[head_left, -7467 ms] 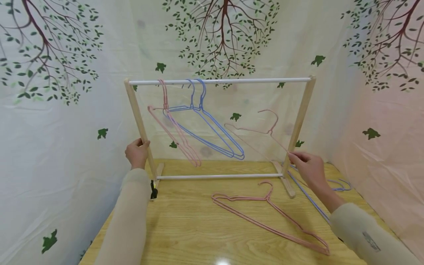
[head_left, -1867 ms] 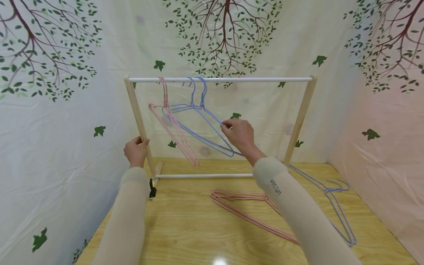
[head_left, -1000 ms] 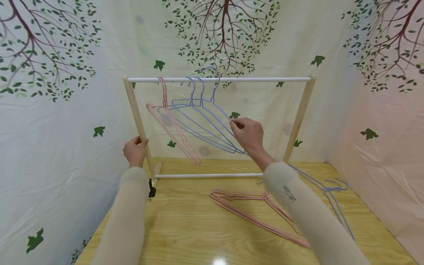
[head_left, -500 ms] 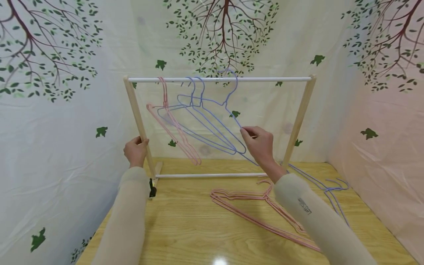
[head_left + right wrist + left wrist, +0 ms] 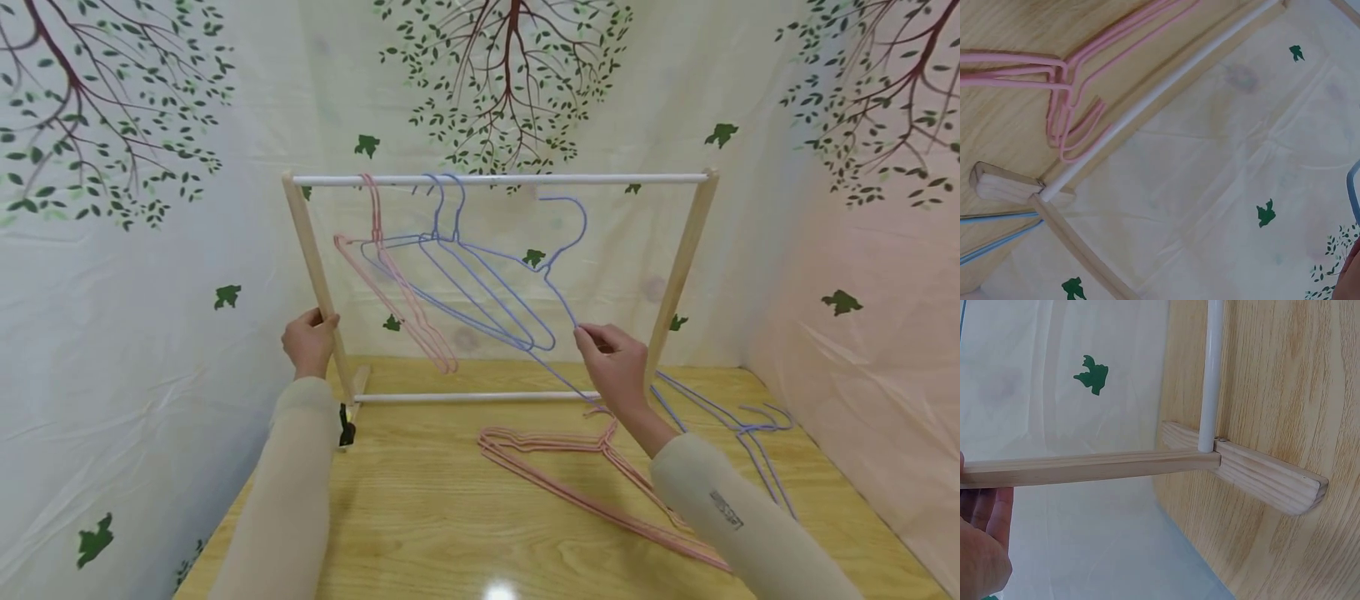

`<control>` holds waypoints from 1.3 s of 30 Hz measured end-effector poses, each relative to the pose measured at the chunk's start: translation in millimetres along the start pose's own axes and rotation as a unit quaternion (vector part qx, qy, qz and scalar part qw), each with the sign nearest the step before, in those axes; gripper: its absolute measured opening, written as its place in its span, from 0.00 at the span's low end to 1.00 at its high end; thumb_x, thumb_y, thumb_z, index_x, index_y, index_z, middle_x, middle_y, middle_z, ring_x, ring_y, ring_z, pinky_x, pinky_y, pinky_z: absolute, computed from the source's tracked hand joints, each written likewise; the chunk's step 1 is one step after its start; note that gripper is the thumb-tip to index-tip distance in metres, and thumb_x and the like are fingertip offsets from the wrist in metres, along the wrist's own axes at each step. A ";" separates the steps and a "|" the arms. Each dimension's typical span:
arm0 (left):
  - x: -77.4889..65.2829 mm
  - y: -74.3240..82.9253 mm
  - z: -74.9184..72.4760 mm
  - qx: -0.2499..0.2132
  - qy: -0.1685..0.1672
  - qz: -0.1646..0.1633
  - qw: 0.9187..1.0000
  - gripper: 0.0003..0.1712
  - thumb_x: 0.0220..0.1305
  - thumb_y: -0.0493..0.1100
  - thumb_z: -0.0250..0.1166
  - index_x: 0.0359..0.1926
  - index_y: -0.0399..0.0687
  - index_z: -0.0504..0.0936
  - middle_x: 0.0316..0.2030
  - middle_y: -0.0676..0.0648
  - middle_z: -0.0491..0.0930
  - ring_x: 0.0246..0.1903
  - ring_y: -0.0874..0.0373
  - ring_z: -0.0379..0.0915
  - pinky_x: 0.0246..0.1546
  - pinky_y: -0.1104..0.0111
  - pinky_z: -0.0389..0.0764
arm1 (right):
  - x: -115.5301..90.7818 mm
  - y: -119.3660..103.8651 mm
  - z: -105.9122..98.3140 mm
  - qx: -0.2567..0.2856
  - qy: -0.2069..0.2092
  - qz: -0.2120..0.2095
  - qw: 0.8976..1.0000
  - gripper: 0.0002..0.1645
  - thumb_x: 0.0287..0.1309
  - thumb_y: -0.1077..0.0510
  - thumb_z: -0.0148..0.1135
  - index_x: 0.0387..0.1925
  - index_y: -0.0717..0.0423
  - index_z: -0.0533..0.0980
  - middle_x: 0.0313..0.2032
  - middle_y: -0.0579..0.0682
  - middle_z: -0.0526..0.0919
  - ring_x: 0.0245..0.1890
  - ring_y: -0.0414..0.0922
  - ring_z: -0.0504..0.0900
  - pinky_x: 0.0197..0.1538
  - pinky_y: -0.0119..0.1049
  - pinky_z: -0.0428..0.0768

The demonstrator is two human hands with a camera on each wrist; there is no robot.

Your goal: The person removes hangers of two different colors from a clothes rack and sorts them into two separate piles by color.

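Note:
My left hand [image 5: 309, 343] grips the left wooden post [image 5: 306, 250] of a small clothes rack; the left wrist view also shows its fingers around the post. With thumb and fingertips, my right hand [image 5: 617, 367] pinches one shoulder of a blue clothes hanger [image 5: 546, 268]. That hanger is tilted in front of the rack, its hook below and apart from the white top rail [image 5: 600, 179]. Two other blue hangers [image 5: 457, 237] and two pink hangers [image 5: 377, 235] hang on the rail's left half. Only an edge of the right hand [image 5: 1349, 278] shows in the right wrist view.
Several pink hangers [image 5: 604, 446] lie stacked on the wooden table [image 5: 420, 508], before the rack's lower rail [image 5: 480, 397]. Blue hangers [image 5: 742, 430] lie at the right beyond the right post [image 5: 682, 267]. A small black object [image 5: 347, 425] sits by the left foot.
Earlier my right hand held a pink hanger, which joined the pile on the table. Since then it has lifted a blue hanger off the rail and brought it right and down. The left hand stays put.

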State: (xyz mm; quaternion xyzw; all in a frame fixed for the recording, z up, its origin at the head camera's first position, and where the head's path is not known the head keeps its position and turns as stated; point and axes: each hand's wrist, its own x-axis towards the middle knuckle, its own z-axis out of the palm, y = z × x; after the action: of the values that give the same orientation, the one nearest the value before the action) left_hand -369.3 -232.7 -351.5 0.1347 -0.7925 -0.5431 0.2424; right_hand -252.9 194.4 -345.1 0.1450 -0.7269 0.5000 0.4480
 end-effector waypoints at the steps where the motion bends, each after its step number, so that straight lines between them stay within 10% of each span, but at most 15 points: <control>1: -0.1 0.1 0.1 -0.001 0.001 -0.001 1.000 0.21 0.69 0.45 0.64 0.59 0.41 0.81 0.54 0.39 0.82 0.52 0.44 0.77 0.57 0.57 0.75 | -3.5 -4.1 -3.0 0.000 0.000 -0.003 1.000 0.03 0.55 0.70 0.69 0.33 0.69 0.86 0.26 0.61 0.84 0.24 0.27 0.77 0.29 0.19 0.74; 39: -2.2 0.5 3.8 -0.003 0.010 0.009 1.000 0.20 0.69 0.44 0.64 0.58 0.40 0.82 0.53 0.39 0.82 0.51 0.44 0.78 0.55 0.56 0.76 | -70.2 29.2 -81.0 -0.064 0.010 -0.002 0.998 0.05 0.49 0.79 0.68 0.30 0.74 0.84 0.25 0.66 0.83 0.22 0.27 0.78 0.25 0.17 0.73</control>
State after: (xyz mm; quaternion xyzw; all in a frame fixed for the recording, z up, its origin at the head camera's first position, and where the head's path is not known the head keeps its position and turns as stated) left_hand -369.4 -228.5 -352.7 0.1324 -0.7894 -0.5422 0.2555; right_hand -192.1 260.5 -410.5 0.1127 -0.7524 0.4528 0.4648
